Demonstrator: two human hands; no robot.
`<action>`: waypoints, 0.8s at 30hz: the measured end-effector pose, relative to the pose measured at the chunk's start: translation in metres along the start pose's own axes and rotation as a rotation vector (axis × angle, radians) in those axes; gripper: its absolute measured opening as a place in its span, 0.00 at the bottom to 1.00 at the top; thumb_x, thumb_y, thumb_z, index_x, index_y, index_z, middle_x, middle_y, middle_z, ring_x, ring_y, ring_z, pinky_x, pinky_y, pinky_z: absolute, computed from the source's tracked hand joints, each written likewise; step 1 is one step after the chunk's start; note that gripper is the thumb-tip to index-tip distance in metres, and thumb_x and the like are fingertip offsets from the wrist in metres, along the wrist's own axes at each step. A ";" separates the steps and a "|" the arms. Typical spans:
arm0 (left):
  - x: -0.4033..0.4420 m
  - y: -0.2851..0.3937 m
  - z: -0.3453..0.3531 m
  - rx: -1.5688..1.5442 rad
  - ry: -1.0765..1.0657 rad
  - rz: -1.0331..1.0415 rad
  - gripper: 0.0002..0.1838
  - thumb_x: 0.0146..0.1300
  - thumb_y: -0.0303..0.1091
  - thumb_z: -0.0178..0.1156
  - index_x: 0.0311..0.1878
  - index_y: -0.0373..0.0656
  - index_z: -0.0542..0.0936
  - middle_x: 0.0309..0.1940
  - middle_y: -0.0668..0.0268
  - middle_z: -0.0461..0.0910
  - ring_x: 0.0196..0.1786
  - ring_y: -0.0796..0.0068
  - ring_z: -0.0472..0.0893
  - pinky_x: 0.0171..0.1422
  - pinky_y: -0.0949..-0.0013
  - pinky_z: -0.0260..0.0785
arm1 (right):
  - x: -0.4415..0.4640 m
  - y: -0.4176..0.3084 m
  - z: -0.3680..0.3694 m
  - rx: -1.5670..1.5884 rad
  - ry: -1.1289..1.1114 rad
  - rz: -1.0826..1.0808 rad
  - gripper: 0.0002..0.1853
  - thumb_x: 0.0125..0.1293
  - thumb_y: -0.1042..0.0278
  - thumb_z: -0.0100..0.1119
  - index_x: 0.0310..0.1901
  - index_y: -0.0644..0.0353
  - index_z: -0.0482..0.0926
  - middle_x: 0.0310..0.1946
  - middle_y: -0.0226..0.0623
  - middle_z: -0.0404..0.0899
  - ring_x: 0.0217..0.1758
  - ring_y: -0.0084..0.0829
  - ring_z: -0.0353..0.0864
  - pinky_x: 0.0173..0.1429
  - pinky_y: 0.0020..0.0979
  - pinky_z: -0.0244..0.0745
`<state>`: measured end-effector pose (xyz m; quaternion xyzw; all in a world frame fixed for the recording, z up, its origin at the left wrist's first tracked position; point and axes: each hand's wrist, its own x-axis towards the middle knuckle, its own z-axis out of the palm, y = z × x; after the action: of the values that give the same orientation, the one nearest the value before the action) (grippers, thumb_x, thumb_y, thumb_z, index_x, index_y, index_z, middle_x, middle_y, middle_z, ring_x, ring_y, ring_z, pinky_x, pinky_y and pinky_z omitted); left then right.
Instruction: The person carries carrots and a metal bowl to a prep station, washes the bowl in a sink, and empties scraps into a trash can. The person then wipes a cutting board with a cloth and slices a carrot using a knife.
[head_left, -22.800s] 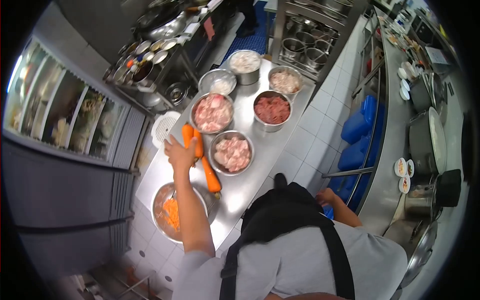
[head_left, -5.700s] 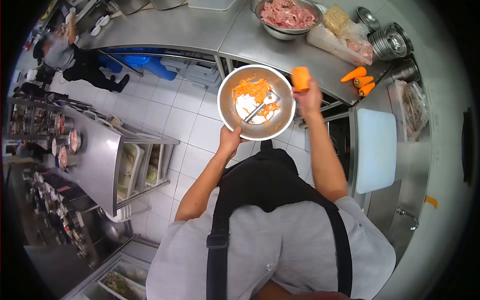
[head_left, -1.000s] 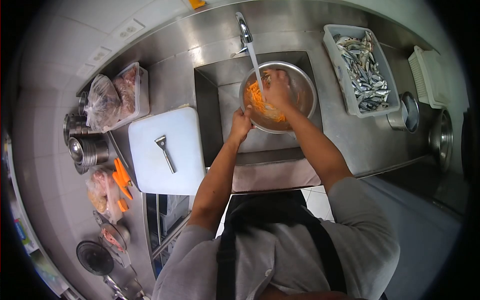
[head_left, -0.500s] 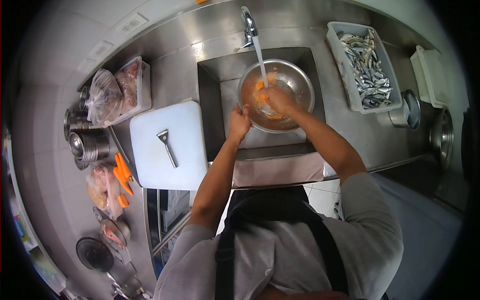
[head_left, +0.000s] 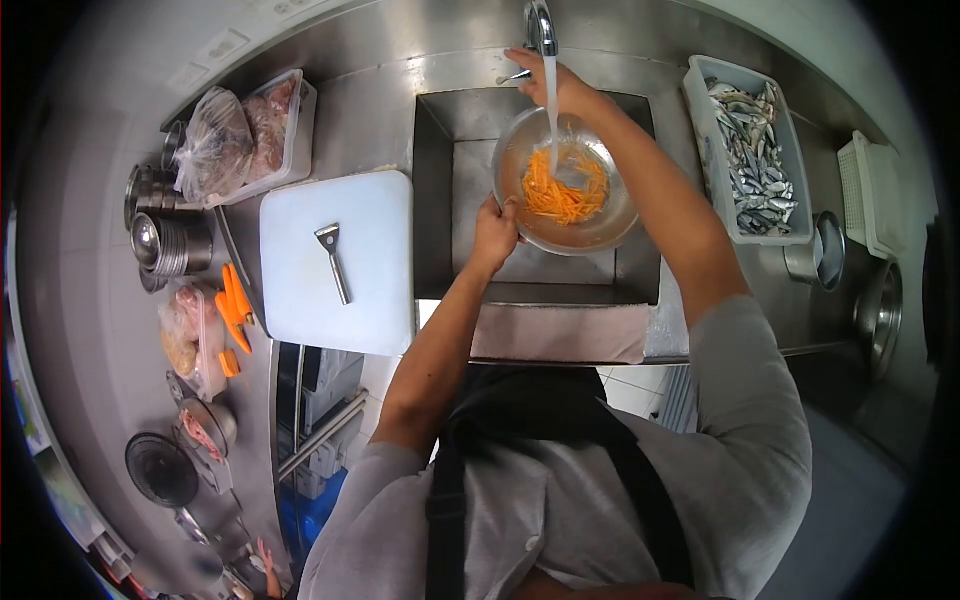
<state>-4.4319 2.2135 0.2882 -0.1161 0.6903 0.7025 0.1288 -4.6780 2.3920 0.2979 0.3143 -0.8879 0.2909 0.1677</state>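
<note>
A metal bowl [head_left: 618,228] is held over the sink [head_left: 470,190], with wet orange carrot shreds [head_left: 566,196] inside it. My left hand [head_left: 495,235] is closed on the left edge of the bowl. Water runs into the bowl from the chrome faucet [head_left: 540,28]. My right hand [head_left: 553,82] is up by the faucet lever [head_left: 514,77], fingers stretched out and apart; whether they touch the lever I cannot tell. On the white cutting board [head_left: 375,250] left of the sink lies a metal peeler [head_left: 334,262].
A tub [head_left: 700,150] of small silvery fish stands to the right, near a white basket [head_left: 868,195]. On the left are a container [head_left: 300,125] with bagged raw meat, stacked metal pots [head_left: 180,245], whole carrots [head_left: 233,305] and a bag of meat [head_left: 190,340].
My right hand has left the carrot shreds in the bowl and moved up to the faucet lever. The bowl now tilts, still in my left hand. Water keeps running.
</note>
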 end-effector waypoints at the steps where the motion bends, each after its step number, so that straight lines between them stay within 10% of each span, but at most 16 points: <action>1: 0.000 0.001 0.002 0.005 -0.003 0.018 0.19 0.79 0.41 0.53 0.56 0.31 0.76 0.39 0.57 0.85 0.31 0.72 0.85 0.27 0.69 0.80 | 0.008 0.001 0.008 -0.024 -0.091 0.012 0.32 0.72 0.75 0.60 0.76 0.58 0.65 0.68 0.52 0.75 0.43 0.36 0.88 0.57 0.38 0.83; 8: -0.005 0.004 -0.002 0.045 0.062 0.049 0.18 0.80 0.40 0.53 0.56 0.31 0.76 0.39 0.58 0.85 0.31 0.72 0.85 0.26 0.69 0.80 | 0.048 -0.017 -0.010 0.352 -0.628 0.391 0.26 0.69 0.72 0.59 0.68 0.68 0.73 0.52 0.52 0.85 0.45 0.35 0.88 0.49 0.36 0.86; 9: -0.005 0.001 -0.004 0.065 0.076 0.049 0.18 0.80 0.40 0.53 0.56 0.32 0.76 0.39 0.57 0.85 0.31 0.72 0.85 0.26 0.69 0.80 | 0.044 -0.012 -0.010 0.463 -0.486 0.412 0.21 0.70 0.72 0.59 0.62 0.67 0.79 0.44 0.44 0.87 0.34 0.26 0.85 0.38 0.31 0.85; 15: -0.024 -0.010 -0.038 0.095 0.213 0.140 0.17 0.77 0.36 0.52 0.57 0.29 0.76 0.36 0.53 0.84 0.30 0.66 0.87 0.25 0.68 0.81 | -0.007 -0.015 -0.077 0.749 -0.176 0.475 0.18 0.69 0.66 0.66 0.57 0.63 0.84 0.47 0.36 0.88 0.36 0.26 0.84 0.44 0.30 0.84; 19: -0.018 -0.046 -0.055 0.260 0.325 0.401 0.16 0.77 0.34 0.52 0.56 0.30 0.77 0.36 0.55 0.84 0.31 0.69 0.87 0.26 0.69 0.81 | -0.096 -0.063 -0.051 0.289 -0.439 0.311 0.20 0.67 0.64 0.69 0.58 0.61 0.82 0.56 0.44 0.84 0.51 0.38 0.85 0.59 0.38 0.81; 24: -0.054 0.012 -0.030 -0.010 0.242 0.075 0.15 0.78 0.34 0.52 0.57 0.31 0.76 0.37 0.57 0.84 0.30 0.73 0.85 0.27 0.70 0.81 | -0.131 -0.166 -0.029 0.092 -0.536 0.287 0.23 0.67 0.63 0.68 0.63 0.57 0.78 0.59 0.49 0.77 0.63 0.53 0.78 0.68 0.43 0.74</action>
<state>-4.3859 2.1819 0.3176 -0.1748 0.7011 0.6911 0.0174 -4.4680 2.3655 0.3254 0.2583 -0.9219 0.2582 -0.1296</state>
